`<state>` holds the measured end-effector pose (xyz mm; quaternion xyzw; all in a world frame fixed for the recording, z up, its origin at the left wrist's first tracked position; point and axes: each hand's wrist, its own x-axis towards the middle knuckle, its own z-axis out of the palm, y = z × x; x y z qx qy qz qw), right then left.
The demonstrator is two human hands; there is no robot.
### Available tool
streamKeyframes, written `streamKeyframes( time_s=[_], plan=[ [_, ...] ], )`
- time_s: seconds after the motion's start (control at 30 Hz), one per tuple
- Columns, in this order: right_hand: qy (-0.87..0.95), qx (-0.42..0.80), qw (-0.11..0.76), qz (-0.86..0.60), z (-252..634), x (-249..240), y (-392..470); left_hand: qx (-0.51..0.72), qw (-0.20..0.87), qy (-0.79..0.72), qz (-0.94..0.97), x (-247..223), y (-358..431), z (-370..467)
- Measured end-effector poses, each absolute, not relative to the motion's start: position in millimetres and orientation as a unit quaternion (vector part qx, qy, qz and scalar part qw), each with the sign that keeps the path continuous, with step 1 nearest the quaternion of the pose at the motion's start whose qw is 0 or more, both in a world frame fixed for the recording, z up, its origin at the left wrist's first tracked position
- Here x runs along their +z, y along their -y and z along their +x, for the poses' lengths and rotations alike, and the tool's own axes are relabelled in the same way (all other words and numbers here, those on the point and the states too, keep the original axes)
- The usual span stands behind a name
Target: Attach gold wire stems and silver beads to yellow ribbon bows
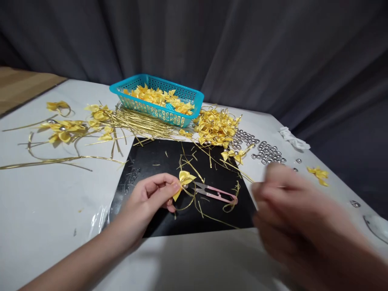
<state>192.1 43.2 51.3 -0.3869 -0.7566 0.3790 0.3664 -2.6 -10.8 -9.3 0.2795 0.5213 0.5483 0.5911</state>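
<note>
My left hand (156,192) pinches a yellow ribbon bow (185,178) with a small silver bead at its middle, over the black mat (151,161). A thin gold cord (184,208) loops down from the bow. Just right of the bow, pink-handled thread snips (216,194) lie on the mat with their blades towards it. My right hand (281,194) is raised at the mat's right side, smeared by motion; whether its fingers hold anything cannot be made out.
A blue basket (198,101) of yellow bows stands at the back. Gold cords (142,123) lie before it, more bows (216,125) to its right. Silver rings (268,153) are scattered at right, near a white crumpled piece (294,139). Other bows (62,129) lie at left.
</note>
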Motion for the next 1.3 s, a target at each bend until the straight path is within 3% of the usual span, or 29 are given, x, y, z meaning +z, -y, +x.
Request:
streamKeyframes(
  time_s=[0.17, 0.37, 0.5, 1.03, 1.3],
  plan=[
    [0.698, 0.542, 0.316, -0.344, 174, 41, -29, 0.525, 0.588, -0.529, 0.313, -7, 13, -1],
    [0.744, 0.48, 0.311, -0.347, 160, 17, -24, 0.479, 0.58, -0.555, 0.355, 1, 14, 5],
    [0.712, 0.439, 0.355, -0.418, 154, 13, -18, 0.477, 0.576, -0.565, 0.348, 2, 15, 8],
    [0.757, 0.455, 0.299, -0.362, 155, 3, -22, 0.489, 0.596, -0.537, 0.342, -4, 15, 2],
    [0.872, 0.265, 0.295, -0.286, 160, -2, -23, 0.495, 0.628, -0.502, 0.328, -5, 15, 1]
  ],
)
